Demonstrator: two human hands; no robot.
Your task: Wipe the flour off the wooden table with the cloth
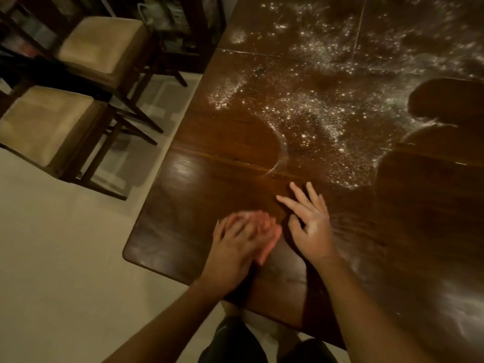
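White powdery flour [309, 119] lies ahead of the open right hand [313, 229], the nearer one; I cannot tell the state of the blurred left hand [243, 239].

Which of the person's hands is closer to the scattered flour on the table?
The right hand: its spread fingers point toward the near edge of the flour. The left hand, blurred, lies beside it, farther back and to the left.

This is a dining room in a home. A long, dark wooden table [209, 184] is dusted with flour [314, 113]. Two matching dark-framed chairs [102, 48] with tan padded seats stand off to its side on a pale floor [52, 258], all under dim, warm indoor light.
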